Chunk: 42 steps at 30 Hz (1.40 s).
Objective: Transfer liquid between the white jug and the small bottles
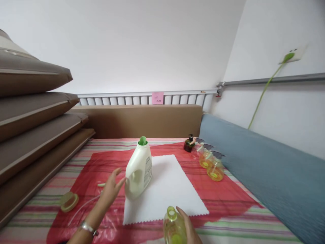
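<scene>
A large white detergent jug [138, 169] with a green pouring spout stands uncapped on a white scalloped-edge sheet [172, 183]. My left hand [113, 186] is at its handle side, thumb and fingers spread, the fingertips close to the jug; whether they touch it I cannot tell. At the bottom, my right hand [189, 227] is wrapped around the side of a see-through yellow-green bottle [175, 225], whose neck is open. Left of my left forearm, a pump head with a thin clear tube [85, 205] lies on the red plastic film [101, 166].
At the right stand several clear pump bottles [215, 171], some with yellow liquid, and a dark green pump bottle [189, 144]. A round yellowish lid [69, 201] lies at left. Stacked brown cushions [38, 118] rise at left; a blue padded side [254, 162] borders the right.
</scene>
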Tool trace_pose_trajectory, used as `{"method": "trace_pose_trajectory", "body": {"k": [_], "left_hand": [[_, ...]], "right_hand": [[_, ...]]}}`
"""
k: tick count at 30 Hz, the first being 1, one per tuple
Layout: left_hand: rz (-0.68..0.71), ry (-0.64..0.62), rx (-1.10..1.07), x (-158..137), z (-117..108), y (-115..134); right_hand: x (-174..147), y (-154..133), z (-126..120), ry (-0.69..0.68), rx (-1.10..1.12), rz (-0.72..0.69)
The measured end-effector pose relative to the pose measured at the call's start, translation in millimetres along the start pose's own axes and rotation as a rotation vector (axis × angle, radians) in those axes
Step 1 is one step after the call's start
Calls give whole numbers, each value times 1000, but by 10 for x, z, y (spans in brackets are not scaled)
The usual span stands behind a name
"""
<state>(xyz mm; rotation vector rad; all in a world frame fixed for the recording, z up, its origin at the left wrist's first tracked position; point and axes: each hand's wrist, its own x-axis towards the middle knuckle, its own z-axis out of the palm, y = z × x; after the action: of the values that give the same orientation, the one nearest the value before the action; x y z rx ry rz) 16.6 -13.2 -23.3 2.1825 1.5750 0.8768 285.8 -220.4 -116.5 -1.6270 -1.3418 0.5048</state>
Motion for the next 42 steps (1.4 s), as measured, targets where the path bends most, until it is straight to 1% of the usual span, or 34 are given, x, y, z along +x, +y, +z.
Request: {"method": "trace_pose_trajectory", "body": {"k": [1,3,5,7,10,12,13,15,17,19,23,26,29,32,37,42], "left_hand": [[56,4,-156,35,42,132],[83,24,-362,99,129,369],[53,58,-389,154,195,542],[39,121,-363,199,211,645],[59,209,-315,240,130,716],[88,217,-265,239,44,744],[112,197,-234,227,6,758],[174,113,-169,184,-41,789],[221,20,-102,128,-41,829],[243,-35,-30,76,-7,882],[282,-45,101,21,70,1017],[308,-47,160,8,94,1128],[347,-53,192,11,108,1228],[361,-68,216,36,123,1309],[356,-107,200,104,128,1368],[382,-112,192,153,134,1363]], "right_hand": [[0,-10,-12,5,-15,0],[-9,-39,-60,18,-23,-1],[-31,-69,-140,36,-3,4],[-68,-91,-250,64,15,16],[-114,-134,-465,133,-11,41],[-106,-192,-642,176,-56,47],[-84,-233,-741,182,-85,42],[0,-337,-953,175,-158,18],[126,-464,-1174,149,-238,-28],[280,-600,-1391,133,-315,-82],[618,-871,-1754,97,-532,-232],[863,-1063,-1930,75,-715,-359],[1070,-1222,-2022,48,-844,-422],[1218,-1315,-2056,10,-976,-466],[1344,-1350,-2055,-62,-1131,-507],[1412,-1375,-2029,-112,-1252,-542]]}}
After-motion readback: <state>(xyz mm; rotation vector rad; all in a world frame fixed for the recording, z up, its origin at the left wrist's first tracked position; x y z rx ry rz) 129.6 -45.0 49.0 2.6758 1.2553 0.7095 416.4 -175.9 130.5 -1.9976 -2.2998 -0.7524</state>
